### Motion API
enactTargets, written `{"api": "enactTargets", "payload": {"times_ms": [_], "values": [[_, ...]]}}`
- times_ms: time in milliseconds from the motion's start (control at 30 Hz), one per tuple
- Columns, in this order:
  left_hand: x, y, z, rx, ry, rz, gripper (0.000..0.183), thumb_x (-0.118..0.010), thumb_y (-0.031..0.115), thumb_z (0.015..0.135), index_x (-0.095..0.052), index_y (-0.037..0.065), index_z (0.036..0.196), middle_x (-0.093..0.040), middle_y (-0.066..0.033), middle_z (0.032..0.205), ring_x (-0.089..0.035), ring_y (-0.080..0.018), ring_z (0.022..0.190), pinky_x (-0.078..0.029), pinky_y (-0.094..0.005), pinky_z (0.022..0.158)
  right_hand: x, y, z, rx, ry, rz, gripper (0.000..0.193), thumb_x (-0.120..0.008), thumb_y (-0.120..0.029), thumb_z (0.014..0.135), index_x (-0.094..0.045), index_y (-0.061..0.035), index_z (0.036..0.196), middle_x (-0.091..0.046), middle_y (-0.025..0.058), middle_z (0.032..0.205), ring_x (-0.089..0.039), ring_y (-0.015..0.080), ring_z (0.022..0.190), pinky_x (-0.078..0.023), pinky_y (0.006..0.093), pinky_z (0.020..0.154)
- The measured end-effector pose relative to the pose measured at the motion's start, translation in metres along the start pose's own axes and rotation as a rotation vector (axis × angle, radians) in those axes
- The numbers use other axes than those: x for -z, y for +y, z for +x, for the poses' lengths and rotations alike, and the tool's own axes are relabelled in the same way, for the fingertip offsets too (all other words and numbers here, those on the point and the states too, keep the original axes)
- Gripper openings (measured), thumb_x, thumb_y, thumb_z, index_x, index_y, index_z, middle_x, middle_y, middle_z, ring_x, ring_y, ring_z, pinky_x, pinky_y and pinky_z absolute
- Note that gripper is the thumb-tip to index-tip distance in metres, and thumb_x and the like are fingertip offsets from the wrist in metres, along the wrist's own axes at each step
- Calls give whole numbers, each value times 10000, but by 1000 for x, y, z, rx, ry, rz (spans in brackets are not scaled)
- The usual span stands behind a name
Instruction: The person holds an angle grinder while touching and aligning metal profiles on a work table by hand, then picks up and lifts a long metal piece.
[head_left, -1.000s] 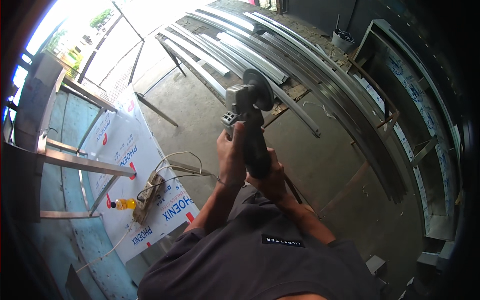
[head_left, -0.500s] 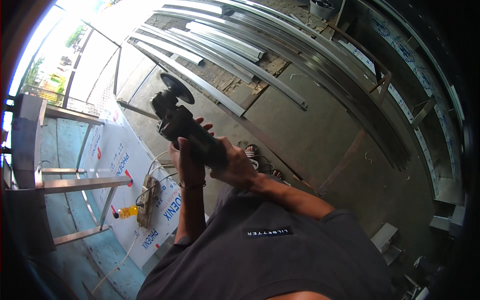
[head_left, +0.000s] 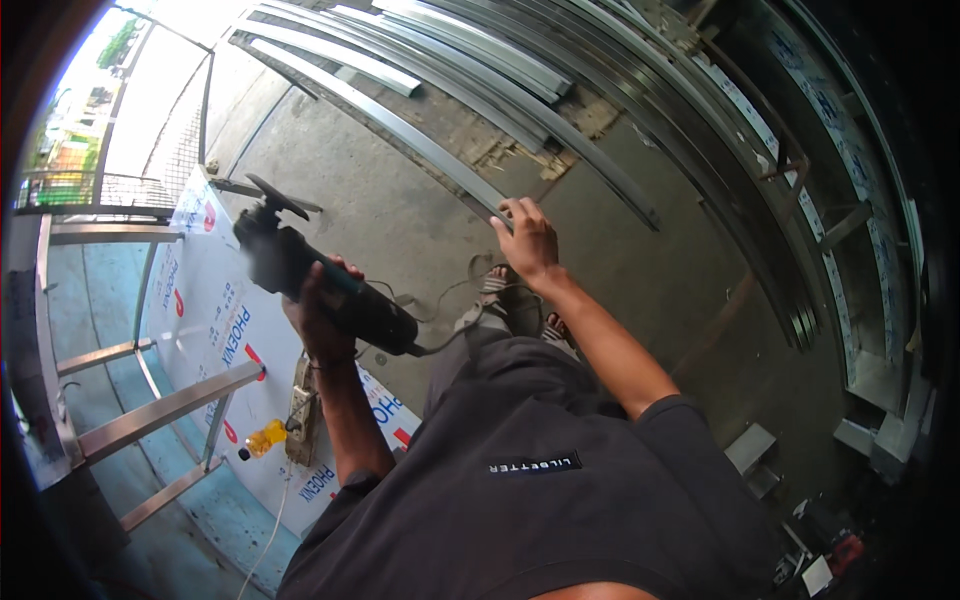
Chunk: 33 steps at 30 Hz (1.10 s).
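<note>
A dark angle grinder with a round disc at its far end slants across the left of centre. My left hand is wrapped round its body from below and holds it up. A cord leaves the grinder's near end and loops past my feet. Farther right, my right hand is off the tool, its fingers loosely bent and the thumb apart. In the picture it overlaps the near end of a long silver metal bar; I cannot tell whether they touch.
Long metal profiles lie across the floor ahead, with darker lengths on the right. At left are a metal frame, a film-covered printed sheet, a power strip and a bottle of yellow liquid. My sandalled feet stand below.
My right hand has let go of the grinder and moved right and forward. The grinder, now in my left hand alone, has shifted left and tilted flatter. The view has turned slightly.
</note>
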<state>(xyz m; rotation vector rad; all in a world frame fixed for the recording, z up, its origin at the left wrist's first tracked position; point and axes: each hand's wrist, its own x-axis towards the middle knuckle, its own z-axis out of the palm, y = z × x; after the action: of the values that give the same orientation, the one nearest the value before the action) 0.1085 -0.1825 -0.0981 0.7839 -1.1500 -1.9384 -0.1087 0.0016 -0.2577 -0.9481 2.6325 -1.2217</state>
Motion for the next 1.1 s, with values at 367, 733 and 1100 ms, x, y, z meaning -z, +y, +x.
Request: {"api": "enactTargets", "payload": {"times_ms": [367, 733, 1100], "values": [[75, -34, 66, 226, 121, -39, 406, -694, 365, 983, -629, -19, 1097, -680, -145, 935, -700, -271, 886, -596, -369, 797, -67, 33, 47, 43, -89, -363, 464, -832, -335, 873, -609, -107, 1210, -620, 96, 1101, -608, 310, 1097, -461, 477, 927], [84, -50, 82, 356, 150, -116, 394, -725, 339, 965, -641, -27, 1084, -688, -124, 943, -717, -253, 866, -618, -378, 821, -64, 42, 58, 106, -161, -325, 448, -831, -303, 874, -609, -78, 1191, -656, 130, 1072, -658, 353, 1037, -536, 482, 874], [67, -43, 81, 325, 139, -41, 371, -746, 300, 945, -623, -25, 1076, -692, -129, 958, -728, -259, 833, -633, -384, 741, -39, 44, 80, -18, -242, -102, 180, -618, -202, 1039, -672, -30, 1050, -739, 216, 927, -713, 444, 927, -558, 531, 738]]}}
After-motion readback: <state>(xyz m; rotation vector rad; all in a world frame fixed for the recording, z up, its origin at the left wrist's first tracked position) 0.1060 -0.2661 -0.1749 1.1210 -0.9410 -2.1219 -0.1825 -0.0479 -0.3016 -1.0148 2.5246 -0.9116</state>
